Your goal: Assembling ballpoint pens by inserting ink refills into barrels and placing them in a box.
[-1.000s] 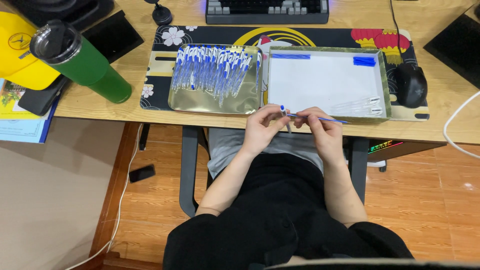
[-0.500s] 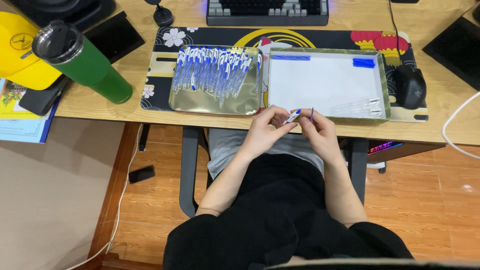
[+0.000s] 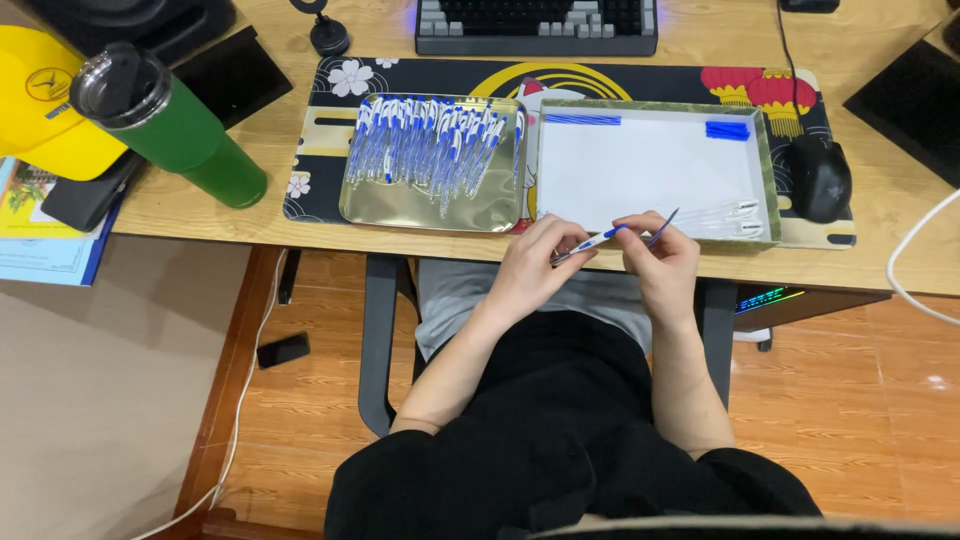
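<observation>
My left hand grips a clear pen barrel with a blue cap, just below the desk's front edge. Close beside it, my right hand pinches a thin blue refill that points up and to the right. Beyond the hands, a gold tray holds several blue-and-clear pens. To its right stands a white-lined box with blue refills, blue caps and clear barrels in it.
A green tumbler and a yellow cap lie at the desk's left. A black mouse is right of the box, a keyboard behind. A patterned desk mat lies under the trays. Chair and wooden floor below.
The refill, held out level to the right a second ago, has been pulled in and now tilts upward in my right hand. Both hands have stayed in front of the box.
</observation>
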